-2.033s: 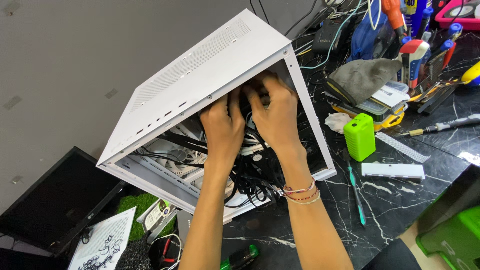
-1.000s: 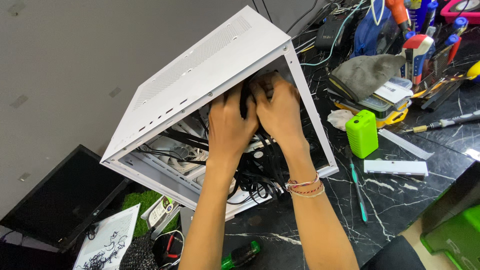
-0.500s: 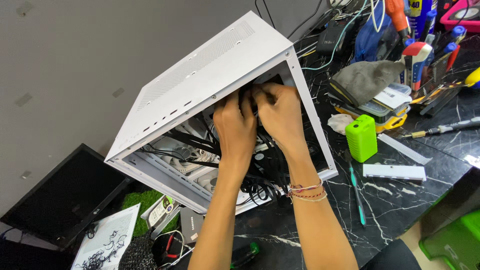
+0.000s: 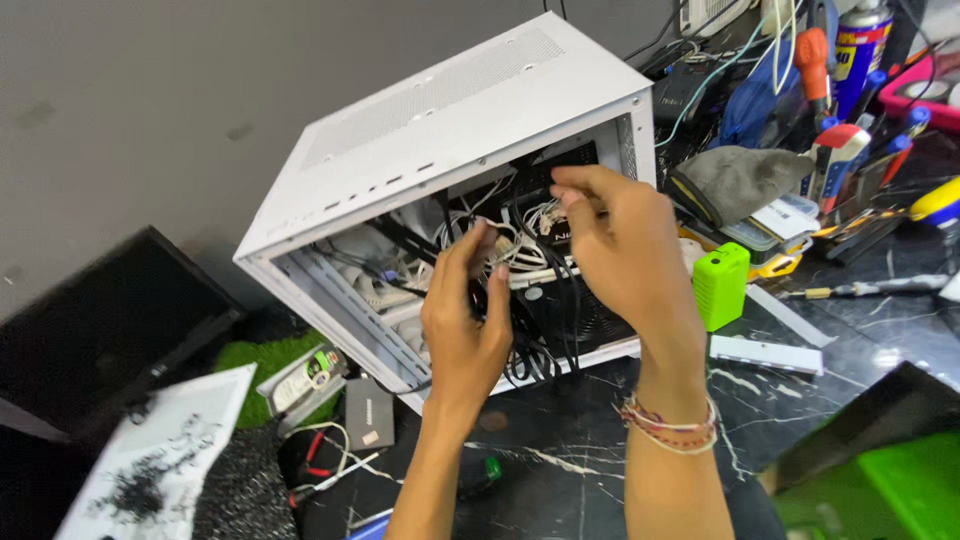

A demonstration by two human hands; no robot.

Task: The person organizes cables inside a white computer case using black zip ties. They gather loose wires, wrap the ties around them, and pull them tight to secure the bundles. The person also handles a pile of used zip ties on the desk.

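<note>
Pulling back from deep in case vs 0.5 s ago | left hand (image 4: 465,320) pinching white cables (image 4: 515,250) | right hand (image 4: 620,240) fingers pressed on same bundle | white pc case (image 4: 450,120) tilted on desk (image 4: 860,320), open side facing wearer | bundle now at opening w/ 2 hands

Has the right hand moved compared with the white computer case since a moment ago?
Yes. The right hand has drawn back out of the white computer case, toward its open side's edge.

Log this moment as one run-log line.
left hand: pinching white cables | right hand: at cables | white computer case: side open, on black marble table
</note>
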